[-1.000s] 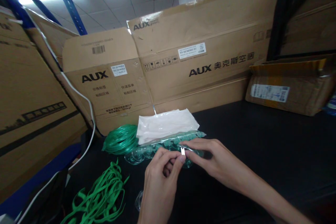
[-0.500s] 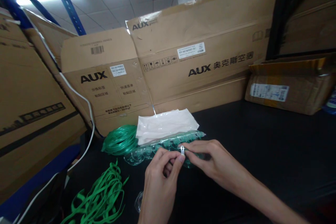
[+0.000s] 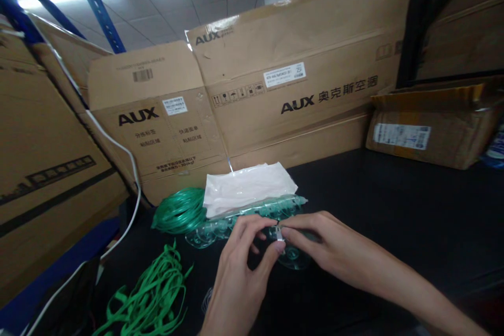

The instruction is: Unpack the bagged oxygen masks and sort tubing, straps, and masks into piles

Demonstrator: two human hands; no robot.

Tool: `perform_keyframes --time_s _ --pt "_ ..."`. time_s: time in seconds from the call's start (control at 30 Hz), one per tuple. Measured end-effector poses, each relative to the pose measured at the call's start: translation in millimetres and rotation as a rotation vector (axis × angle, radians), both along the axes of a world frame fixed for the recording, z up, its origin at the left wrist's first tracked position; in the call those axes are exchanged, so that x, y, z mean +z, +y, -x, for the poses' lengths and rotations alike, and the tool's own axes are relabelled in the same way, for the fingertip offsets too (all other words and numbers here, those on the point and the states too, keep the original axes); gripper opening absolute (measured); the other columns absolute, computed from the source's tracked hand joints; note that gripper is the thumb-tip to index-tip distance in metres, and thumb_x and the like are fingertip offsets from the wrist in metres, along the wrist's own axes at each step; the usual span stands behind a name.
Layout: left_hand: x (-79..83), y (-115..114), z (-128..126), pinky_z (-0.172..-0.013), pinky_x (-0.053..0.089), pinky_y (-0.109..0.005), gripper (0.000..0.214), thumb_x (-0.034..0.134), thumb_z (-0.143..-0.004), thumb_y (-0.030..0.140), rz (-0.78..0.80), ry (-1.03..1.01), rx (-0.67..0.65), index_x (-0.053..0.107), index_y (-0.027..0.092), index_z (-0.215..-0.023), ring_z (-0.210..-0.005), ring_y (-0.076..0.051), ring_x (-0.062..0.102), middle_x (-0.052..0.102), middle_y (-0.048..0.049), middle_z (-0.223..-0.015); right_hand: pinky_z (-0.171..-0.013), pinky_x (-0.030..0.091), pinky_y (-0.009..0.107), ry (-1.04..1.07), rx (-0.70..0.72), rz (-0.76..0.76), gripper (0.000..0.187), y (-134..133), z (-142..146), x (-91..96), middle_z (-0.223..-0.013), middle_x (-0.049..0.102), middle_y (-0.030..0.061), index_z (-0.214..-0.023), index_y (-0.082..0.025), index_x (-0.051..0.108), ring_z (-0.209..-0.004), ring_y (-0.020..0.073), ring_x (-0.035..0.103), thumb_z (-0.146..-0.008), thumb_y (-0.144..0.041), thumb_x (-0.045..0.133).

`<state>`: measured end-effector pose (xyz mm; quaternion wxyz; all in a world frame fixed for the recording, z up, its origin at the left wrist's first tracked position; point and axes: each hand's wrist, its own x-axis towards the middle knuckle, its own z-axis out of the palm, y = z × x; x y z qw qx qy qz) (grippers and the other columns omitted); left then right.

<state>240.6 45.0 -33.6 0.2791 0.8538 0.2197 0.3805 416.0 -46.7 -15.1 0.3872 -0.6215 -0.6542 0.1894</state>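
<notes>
A small silvery metal nose clip point(image 3: 279, 234) is between my two hands, in front of the masks. My left hand point(image 3: 238, 273) is closed in a pinch on it, thumb at its lower end and index finger near its top. Closed as well, my right hand point(image 3: 328, 244) pinches the clip's upper end from the right. Just below the fingertips shows a translucent green face mask point(image 3: 294, 260), largely hidden by the hands. Behind them a row of nested green masks point(image 3: 220, 228) lies on the black table point(image 3: 394, 210).
White flat packets point(image 3: 248, 189) lie behind the masks, beside a coil of green tubing point(image 3: 179, 210). Green elastic straps point(image 3: 151, 294) lie in a tangle at the front left, near some small thin wire-like pieces point(image 3: 207, 299). Cardboard point(image 3: 295, 131) walls the back; a taped box point(image 3: 425, 139) stands right.
The left fingers have spread around the clip, and the clip sits slightly lower and further right. More of the green mask shows beneath the hands. The view has shifted slightly.
</notes>
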Motion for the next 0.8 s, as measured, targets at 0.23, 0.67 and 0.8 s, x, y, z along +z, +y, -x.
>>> perform_keyframes --time_s 0.23,0.67,0.8 --pt "4.3 2 9 -0.106 0.049 -0.03 0.037 0.071 -0.091 0.025 -0.051 0.128 -0.145 0.066 0.031 -0.127 -0.118 -0.018 0.064 0.07 0.0004 -0.127 -0.098 0.044 0.041 0.003 -0.059 0.061 0.042 -3 -4 -7.4 -0.117 0.076 0.0072 -0.114 -0.025 0.076 -0.113 0.0295 0.065 -0.102 -0.048 0.042" --pt "8.0 10 13 -0.092 0.056 -0.028 0.025 0.074 -0.088 0.021 -0.111 0.069 -0.093 0.074 0.026 -0.112 -0.102 -0.018 0.071 0.077 0.0003 -0.109 -0.074 0.046 0.028 -0.019 0.031 0.144 0.04 -9 -14 5.4 -0.099 0.07 0.0001 -0.122 -0.032 0.068 -0.088 0.021 0.063 -0.087 -0.05 0.073" --pt "9.1 10 14 -0.094 0.056 -0.029 0.027 0.075 -0.088 0.021 -0.138 0.052 -0.08 0.074 0.028 -0.114 -0.104 -0.019 0.072 0.077 0.0007 -0.112 -0.074 0.046 0.028 -0.019 0.012 0.101 0.038 -8 -20 1.9 -0.098 0.07 0.0005 -0.122 -0.032 0.068 -0.088 0.0211 0.062 -0.088 -0.049 0.071"
